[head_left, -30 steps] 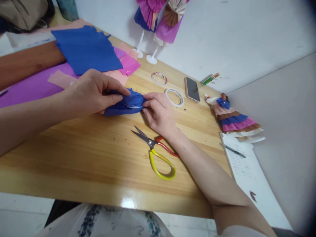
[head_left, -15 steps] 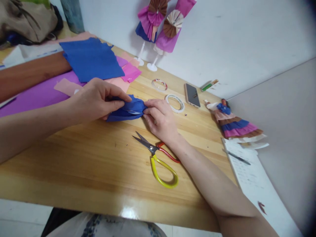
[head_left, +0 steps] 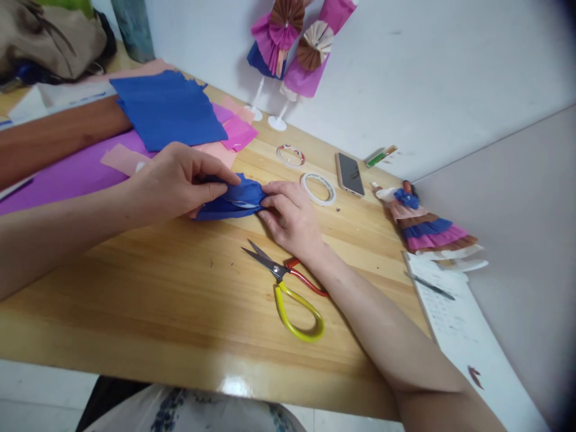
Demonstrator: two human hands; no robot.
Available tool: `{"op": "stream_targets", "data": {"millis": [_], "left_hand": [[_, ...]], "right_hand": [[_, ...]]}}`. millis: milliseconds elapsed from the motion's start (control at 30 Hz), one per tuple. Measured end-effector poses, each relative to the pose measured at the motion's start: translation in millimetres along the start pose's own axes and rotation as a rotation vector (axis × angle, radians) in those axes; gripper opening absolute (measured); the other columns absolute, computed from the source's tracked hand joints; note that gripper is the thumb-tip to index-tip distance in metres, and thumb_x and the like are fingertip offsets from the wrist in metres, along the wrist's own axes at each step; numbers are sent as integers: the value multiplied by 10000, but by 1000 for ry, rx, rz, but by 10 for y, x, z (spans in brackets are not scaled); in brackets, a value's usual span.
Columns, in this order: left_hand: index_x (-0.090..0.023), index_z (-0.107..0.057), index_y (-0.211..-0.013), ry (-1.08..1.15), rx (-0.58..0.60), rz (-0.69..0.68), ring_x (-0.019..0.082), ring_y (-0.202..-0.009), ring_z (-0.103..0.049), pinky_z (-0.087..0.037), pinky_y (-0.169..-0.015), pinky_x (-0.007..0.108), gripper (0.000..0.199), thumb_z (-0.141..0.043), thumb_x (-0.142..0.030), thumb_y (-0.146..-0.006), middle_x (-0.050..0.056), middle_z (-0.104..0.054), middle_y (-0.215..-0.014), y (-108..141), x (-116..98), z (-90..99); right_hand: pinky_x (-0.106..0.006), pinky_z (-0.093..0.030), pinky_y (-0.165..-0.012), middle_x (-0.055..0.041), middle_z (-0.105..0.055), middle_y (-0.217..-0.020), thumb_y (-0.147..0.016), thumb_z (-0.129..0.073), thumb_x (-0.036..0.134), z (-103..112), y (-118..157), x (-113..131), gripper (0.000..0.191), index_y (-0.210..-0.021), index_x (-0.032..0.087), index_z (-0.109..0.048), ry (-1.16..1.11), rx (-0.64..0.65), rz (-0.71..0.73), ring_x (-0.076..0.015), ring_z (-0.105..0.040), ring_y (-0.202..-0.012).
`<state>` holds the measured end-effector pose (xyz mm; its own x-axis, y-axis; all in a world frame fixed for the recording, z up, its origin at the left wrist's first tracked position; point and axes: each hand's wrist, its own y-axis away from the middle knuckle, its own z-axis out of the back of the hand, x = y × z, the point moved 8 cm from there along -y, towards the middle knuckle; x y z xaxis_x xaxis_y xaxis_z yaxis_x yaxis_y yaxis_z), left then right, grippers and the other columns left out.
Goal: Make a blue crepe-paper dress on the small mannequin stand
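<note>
Between my two hands lies a gathered piece of blue crepe paper, with a pale strip showing in its folds. My left hand pinches its left part between thumb and fingers. At the right end, where the paper bunches together, the fingers of my right hand are closed on it. Scissors with one yellow and one red handle rest on the table just below my right hand, blades partly spread; my right wrist hides some of the red handle.
Blue, brown and purple paper sheets cover the left. Tape rolls, a phone and a paper-dressed doll lie towards the back and right. Paper-dressed figures on white stands lean near the wall. A notebook holds a pen.
Both hands keep their grip on the blue crepe paper, and the right fingers shift only very slightly. The whole view moves by a few pixels.
</note>
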<state>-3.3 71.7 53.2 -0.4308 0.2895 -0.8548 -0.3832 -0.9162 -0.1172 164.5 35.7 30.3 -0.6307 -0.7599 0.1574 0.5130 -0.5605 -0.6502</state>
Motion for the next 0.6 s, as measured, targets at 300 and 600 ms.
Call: {"op": "stream_targets", "data": {"millis": [300,600], "left_hand": [[-82,-765,-1014,-4,15,41,40,-362,-452,-336,-387,142,268,-580,-110,-821,-85,-507,-426,17,-18,-14],[-72,-765,-1027,-24,39,-4,48,-369,-453,-326,-385,147,294,-573,-136,-814,-81,-514,-429,6,-2,-24]], "right_hand": [[-456,-496,-854,-113,-694,-1086,-972,-508,206,-31,-11,-41,131,-871,231,-587,-4,37,-43,-270,-614,-1067],[-449,-495,-867,-132,-693,-1085,-969,-496,203,-31,-37,-35,128,-862,222,-564,-12,65,-63,-275,-606,-1055]]}}
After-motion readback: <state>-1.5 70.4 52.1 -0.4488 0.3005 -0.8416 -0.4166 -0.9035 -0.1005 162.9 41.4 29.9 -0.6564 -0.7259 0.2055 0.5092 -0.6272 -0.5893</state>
